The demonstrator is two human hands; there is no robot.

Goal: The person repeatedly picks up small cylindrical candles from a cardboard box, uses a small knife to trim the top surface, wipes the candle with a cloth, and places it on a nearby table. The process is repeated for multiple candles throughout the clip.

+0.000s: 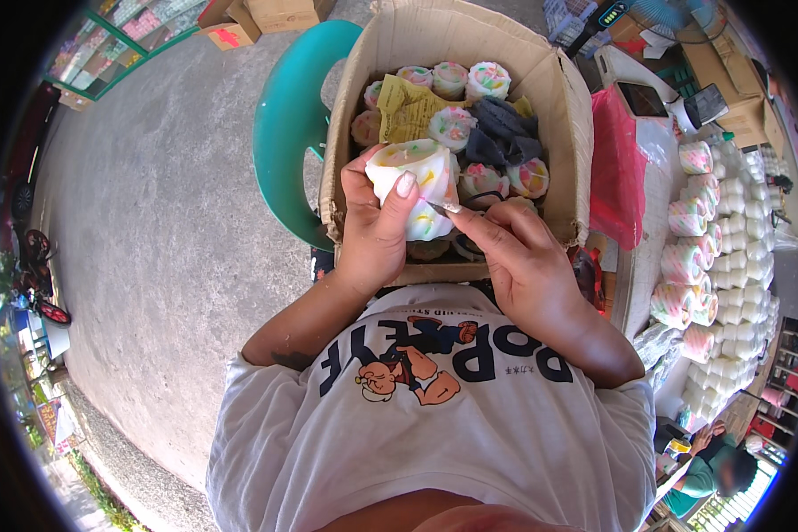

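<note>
My left hand [372,226] grips a white, wavy-sided cup [427,168] with coloured flecks, tilted so its open rim faces up and away from me. In my right hand [525,253] a small knife [437,209] is pinched, its metal tip against the cup's side near my left thumb. Most of the knife's handle is hidden by my fingers. Below and beyond both hands stands an open cardboard box [554,106] with several similar flecked cups [488,82] in it. A yellow printed paper [408,113] and a dark grey cloth [504,133] lie among them.
A teal plastic chair [279,133] is left of the box. To the right, a table carries a pink bag [616,168], flecked cups [687,217] and stacks of white cups [731,266]. Another person [718,474] sits at the lower right. Cardboard boxes [230,22] stand far off.
</note>
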